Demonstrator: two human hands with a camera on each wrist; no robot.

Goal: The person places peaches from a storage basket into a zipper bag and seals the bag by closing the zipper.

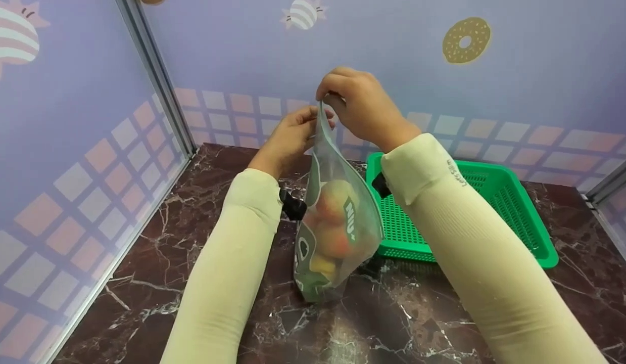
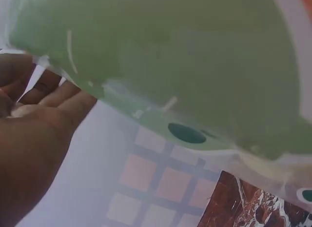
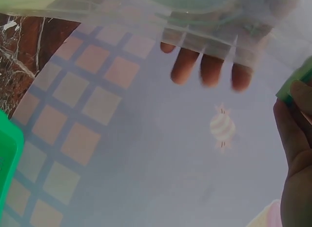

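A translucent plastic bag [image 1: 343, 164] with green printed patches and white lettering stands upright in the middle of the head view. Through its side I see several round red-and-yellow fruits [image 1: 334, 201] and something yellow [image 1: 323, 265] lower down. My right hand [image 1: 366, 103] pinches the top edge of the bag; the right wrist view shows a green piece [image 3: 295, 83] between thumb and finger. My left hand [image 1: 287, 139] holds the bag's far edge just below, its fingers passing round behind the plastic. Part of those fingers shows only blurred through the bag in the right wrist view.
A green perforated plastic basket [image 1: 537, 232] rests to the right, partly behind my right forearm. Everything stands on a dark marbled tabletop [image 1: 156, 273]. Printed panels [image 1: 393, 45] close off the back and sides, and a metal post [image 1: 158, 76] stands at the back left corner.
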